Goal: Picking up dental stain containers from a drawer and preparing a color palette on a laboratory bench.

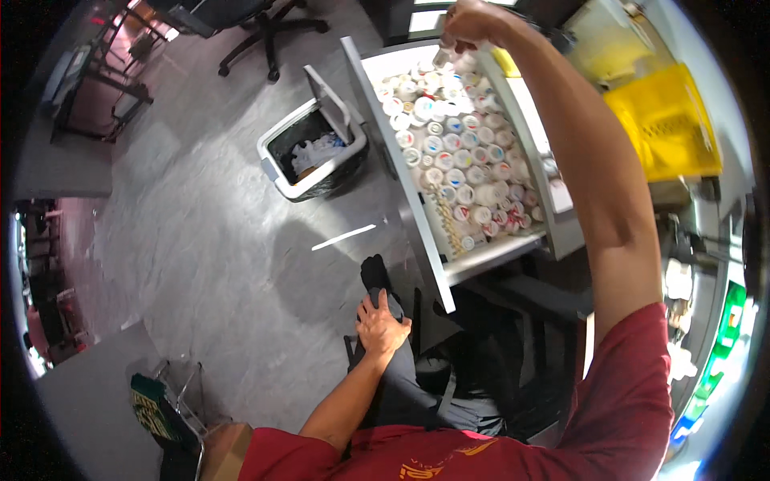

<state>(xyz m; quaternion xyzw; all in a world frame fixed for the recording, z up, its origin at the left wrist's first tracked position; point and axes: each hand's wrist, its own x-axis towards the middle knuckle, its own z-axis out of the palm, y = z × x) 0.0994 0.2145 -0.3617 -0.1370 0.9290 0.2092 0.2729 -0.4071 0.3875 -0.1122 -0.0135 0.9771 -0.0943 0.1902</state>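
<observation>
An open drawer (489,263) at the upper right is packed with small white-capped bottles (454,141), several with coloured marks on their lids. My right hand (472,27) is over the far end of the drawer with its fingers curled down. A small pale thing shows under the fingertips, too blurred to name. My left hand (382,325) rests on my knee, fingers apart, holding nothing. Along the drawer's near left side lies a row of small tan pieces (447,220).
Left of the drawer stands a white-rimmed waste bin (305,189) with its lid raised and crumpled waste inside. A yellow basket (666,128) is at the right. A wheeled chair base (271,36) stands on the grey floor (200,240) at the far side.
</observation>
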